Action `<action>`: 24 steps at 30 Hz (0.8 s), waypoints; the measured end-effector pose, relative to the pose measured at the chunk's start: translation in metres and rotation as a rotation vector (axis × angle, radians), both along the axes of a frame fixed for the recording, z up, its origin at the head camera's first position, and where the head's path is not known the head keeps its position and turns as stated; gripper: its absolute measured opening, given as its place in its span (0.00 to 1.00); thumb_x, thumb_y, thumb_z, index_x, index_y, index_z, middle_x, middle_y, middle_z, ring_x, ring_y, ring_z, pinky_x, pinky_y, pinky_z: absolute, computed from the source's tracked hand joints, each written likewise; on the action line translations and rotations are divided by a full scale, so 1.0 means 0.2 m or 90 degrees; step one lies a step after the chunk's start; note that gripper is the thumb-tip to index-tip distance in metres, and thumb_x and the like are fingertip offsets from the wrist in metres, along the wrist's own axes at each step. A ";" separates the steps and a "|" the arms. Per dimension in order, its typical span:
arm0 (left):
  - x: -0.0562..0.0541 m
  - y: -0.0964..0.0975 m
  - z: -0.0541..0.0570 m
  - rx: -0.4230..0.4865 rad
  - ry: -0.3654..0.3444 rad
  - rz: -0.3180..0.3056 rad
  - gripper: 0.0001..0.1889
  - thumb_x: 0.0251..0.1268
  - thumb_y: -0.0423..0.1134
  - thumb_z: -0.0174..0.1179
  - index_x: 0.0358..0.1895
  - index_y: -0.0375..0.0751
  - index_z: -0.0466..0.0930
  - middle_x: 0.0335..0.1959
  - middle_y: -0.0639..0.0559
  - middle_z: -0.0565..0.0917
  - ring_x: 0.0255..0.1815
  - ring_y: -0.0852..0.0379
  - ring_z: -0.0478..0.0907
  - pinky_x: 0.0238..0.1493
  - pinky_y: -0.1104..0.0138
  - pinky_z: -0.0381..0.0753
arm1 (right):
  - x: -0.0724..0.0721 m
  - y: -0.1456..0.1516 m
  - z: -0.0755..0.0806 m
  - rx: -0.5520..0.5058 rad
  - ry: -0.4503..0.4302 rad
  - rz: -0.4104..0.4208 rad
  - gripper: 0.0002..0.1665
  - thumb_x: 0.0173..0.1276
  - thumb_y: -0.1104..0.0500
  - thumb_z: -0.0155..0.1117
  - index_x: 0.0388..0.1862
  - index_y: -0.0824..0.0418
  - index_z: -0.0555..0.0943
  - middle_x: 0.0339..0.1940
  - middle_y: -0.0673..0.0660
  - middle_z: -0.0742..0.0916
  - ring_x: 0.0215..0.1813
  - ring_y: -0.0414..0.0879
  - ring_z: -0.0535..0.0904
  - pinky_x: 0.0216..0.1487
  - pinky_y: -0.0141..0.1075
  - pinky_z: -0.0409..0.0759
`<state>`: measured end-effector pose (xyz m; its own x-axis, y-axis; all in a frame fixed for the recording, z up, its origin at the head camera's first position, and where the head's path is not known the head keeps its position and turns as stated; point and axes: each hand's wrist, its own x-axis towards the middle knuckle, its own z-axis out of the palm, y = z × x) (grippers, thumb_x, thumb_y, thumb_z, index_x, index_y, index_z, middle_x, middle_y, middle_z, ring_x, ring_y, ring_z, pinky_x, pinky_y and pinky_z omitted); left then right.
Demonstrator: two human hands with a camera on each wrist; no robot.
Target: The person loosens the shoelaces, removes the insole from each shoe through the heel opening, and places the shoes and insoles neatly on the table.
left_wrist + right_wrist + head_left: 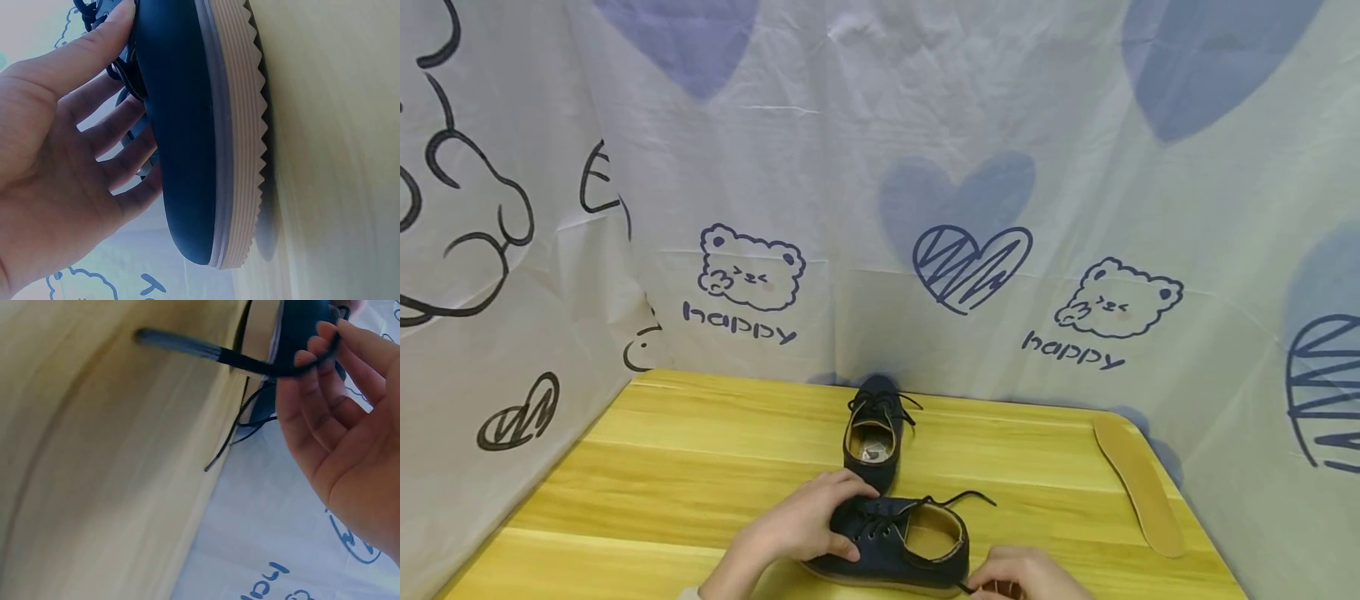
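A dark navy lace-up shoe [880, 546] lies near the table's front edge, its toe pointing left. My left hand [808, 521] grips its front part, thumb on the near side and fingers on the far side; in the left wrist view the thumb [94, 47] rests by the laces. At the heel end, my right hand [1026, 575] pinches a black shoelace [250, 364], whose tip sticks out past the fingers. Another lace end [973, 495] trails off the shoe's far side. Behind stands a second navy shoe [880, 400], laces loose and toe pointing away.
A tan insole [1138, 487] lies along the right edge of the yellow wooden table [700, 467]. A white cloth [880, 100] printed with hearts and bear faces hangs behind the table and along its sides.
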<state>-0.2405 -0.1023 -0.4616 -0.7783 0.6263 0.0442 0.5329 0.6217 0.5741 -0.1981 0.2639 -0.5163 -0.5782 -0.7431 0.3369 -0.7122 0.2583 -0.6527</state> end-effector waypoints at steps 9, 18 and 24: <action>0.00 0.00 0.00 -0.002 0.005 0.001 0.36 0.50 0.46 0.82 0.66 0.56 0.80 0.63 0.57 0.78 0.67 0.48 0.73 0.67 0.49 0.74 | -0.11 0.07 -0.21 0.015 -0.057 0.038 0.16 0.77 0.63 0.63 0.58 0.50 0.86 0.40 0.46 0.87 0.36 0.30 0.81 0.30 0.27 0.80; 0.00 0.00 0.00 0.000 0.009 0.001 0.36 0.50 0.46 0.82 0.66 0.56 0.80 0.63 0.56 0.79 0.66 0.48 0.73 0.66 0.49 0.74 | 0.08 -0.16 0.25 -0.021 -0.131 -0.234 0.10 0.78 0.56 0.64 0.50 0.59 0.87 0.38 0.42 0.86 0.38 0.34 0.81 0.36 0.34 0.83; 0.00 -0.01 0.00 -0.002 0.005 0.002 0.36 0.50 0.46 0.82 0.66 0.56 0.80 0.64 0.56 0.78 0.67 0.47 0.73 0.66 0.48 0.74 | 0.04 -0.29 0.29 -0.087 -0.008 -0.328 0.05 0.74 0.59 0.68 0.46 0.51 0.87 0.40 0.42 0.87 0.39 0.36 0.82 0.40 0.34 0.85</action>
<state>-0.2404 -0.1038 -0.4615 -0.7797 0.6242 0.0491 0.5359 0.6248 0.5678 -0.1900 0.2051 -0.4582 -0.8614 -0.3116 0.4011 -0.5072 0.4852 -0.7123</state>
